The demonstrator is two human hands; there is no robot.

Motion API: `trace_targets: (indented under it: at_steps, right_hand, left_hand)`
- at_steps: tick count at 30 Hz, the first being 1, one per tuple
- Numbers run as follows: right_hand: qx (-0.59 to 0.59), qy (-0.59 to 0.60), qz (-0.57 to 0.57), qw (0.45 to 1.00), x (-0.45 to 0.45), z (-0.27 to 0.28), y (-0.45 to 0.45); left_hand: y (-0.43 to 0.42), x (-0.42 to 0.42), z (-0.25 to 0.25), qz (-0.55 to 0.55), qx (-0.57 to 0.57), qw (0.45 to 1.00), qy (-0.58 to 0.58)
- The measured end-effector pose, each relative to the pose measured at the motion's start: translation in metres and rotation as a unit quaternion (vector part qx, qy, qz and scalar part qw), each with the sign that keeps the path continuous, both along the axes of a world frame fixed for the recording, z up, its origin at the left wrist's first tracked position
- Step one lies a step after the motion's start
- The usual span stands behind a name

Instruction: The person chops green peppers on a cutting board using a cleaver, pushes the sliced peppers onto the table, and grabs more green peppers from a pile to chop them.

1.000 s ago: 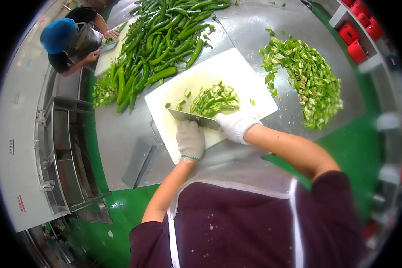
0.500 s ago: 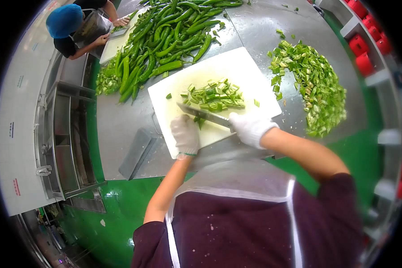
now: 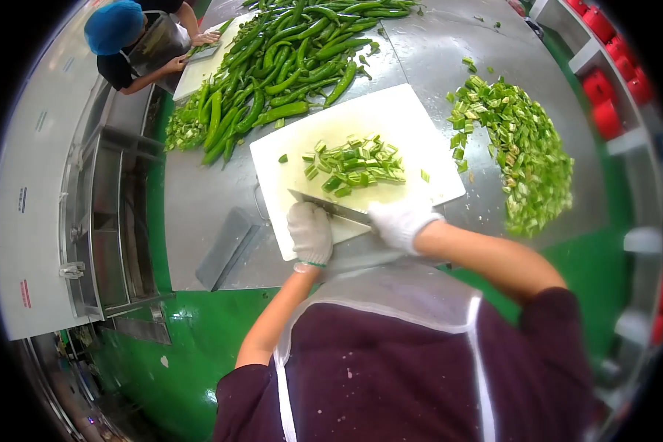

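Observation:
My right hand point(image 3: 401, 223), in a white glove, is closed round the handle of a wide-bladed knife point(image 3: 335, 208). The blade lies over the near part of a white cutting board point(image 3: 383, 110) and points left. My left hand point(image 3: 311, 230), also gloved, rests at the board's near left with its fingers curled beside the blade; whatever is under them is hidden. Just beyond the blade is a loose pile of cut green pepper pieces point(image 3: 357, 163). One small piece point(image 3: 283, 158) lies apart on the left of the board.
Whole green peppers point(image 3: 280, 66) are heaped at the back left of the steel table point(image 3: 435, 48). A mound of chopped peppers point(image 3: 530, 158) lies on the right. A grey flat object point(image 3: 227, 249) sits at the near left edge. A co-worker in a blue cap point(image 3: 114, 28) cuts at another board.
The knife rose from beside my left hand, showed green pieces under it, and is now back low near my fingers. More cut pieces lie at the pile's near left side. The camera view has shifted slightly.

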State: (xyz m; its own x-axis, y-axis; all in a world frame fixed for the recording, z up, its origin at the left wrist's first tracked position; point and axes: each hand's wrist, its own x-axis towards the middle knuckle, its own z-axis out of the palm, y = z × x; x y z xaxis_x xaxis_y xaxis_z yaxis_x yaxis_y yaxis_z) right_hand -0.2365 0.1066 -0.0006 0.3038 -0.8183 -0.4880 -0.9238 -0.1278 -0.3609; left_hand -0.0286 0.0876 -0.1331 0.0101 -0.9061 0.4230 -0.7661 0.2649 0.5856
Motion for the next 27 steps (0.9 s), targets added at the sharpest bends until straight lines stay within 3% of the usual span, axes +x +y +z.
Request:
trace_targets:
  at_steps: [3, 6, 9, 13, 16, 19, 27]
  right_hand:
    - [-0.018, -0.006, 0.003, 1.000, 0.017, -0.030, -0.003]
    - [-0.022, -0.022, 0.001, 1.000, 0.015, -0.028, -0.004]
    - [-0.020, -0.066, -0.049, 0.996, 0.001, -0.021, 0.006]
    - [-0.071, -0.066, -0.085, 0.992, -0.014, 0.002, 0.006]
    - [-0.028, 0.011, -0.046, 0.998, -0.017, 0.004, -0.001]
    - [0.004, 0.048, -0.044, 0.998, -0.014, 0.009, -0.002]
    - [0.045, 0.030, -0.044, 0.998, -0.024, -0.007, -0.012]
  left_hand:
    - [0.004, -0.002, 0.000, -0.025, 0.003, 0.997, -0.073]
    - [0.002, 0.006, -0.001, -0.057, 0.006, 0.996, -0.066]
    - [0.002, 0.007, 0.005, -0.044, 0.046, 0.997, 0.044]
    - [-0.010, 0.016, -0.012, -0.047, -0.066, 0.996, 0.038]
    - [-0.026, 0.001, -0.013, -0.021, -0.073, 0.997, 0.005]
    - [-0.041, -0.016, -0.003, -0.019, -0.004, 0.999, -0.040]
    - [-0.048, -0.026, -0.003, -0.064, 0.000, 0.996, -0.055]
